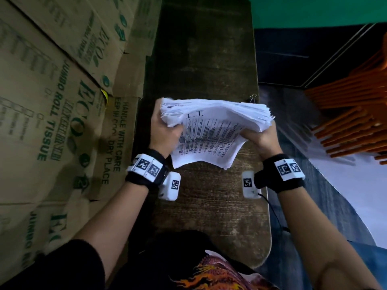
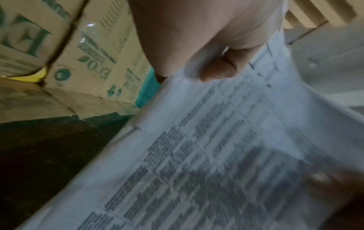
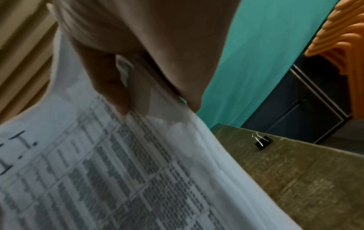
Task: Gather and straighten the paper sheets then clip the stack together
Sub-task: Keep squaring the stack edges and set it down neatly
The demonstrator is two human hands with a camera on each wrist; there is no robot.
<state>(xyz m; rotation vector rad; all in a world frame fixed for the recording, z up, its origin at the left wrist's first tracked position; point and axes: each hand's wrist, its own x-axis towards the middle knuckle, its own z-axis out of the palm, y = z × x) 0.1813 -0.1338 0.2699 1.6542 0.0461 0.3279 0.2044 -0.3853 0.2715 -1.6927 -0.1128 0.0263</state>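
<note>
Nearest the camera, a dark garment with an orange flame-like print [image 1: 211, 275] shows at the bottom edge, and both bare forearms reach forward over a worn dark wooden bench [image 1: 209, 206], each wrist wearing a black band with white coded markers. The left hand [image 1: 165, 130] has its grip clamped on the left side of the paper stack [image 1: 211, 130], thumb lying over the printed top sheet and fingers curled behind it; in the left wrist view the thumb [image 2: 216, 70] presses onto the blurred printed page. The right hand [image 1: 259, 139] has its grip clamped on the stack's right side, thumb on top and fingers beneath, and the right wrist view shows the thumb [image 3: 110, 87] pinning the sheet near some handwritten letters. The stack is held up off the bench between the two hands, tilted, its near edge low and its far edges fanned and uneven. Just beyond the stack, at the bench's right edge, a black binder clip [image 3: 263, 142] with silver wire handles sits on the wood, untouched. To the left stand cardboard boxes [image 1: 62, 101] with green print; to the right, farther off, stacked orange chairs [image 1: 356, 114] and a green wall [image 1: 314, 9].
</note>
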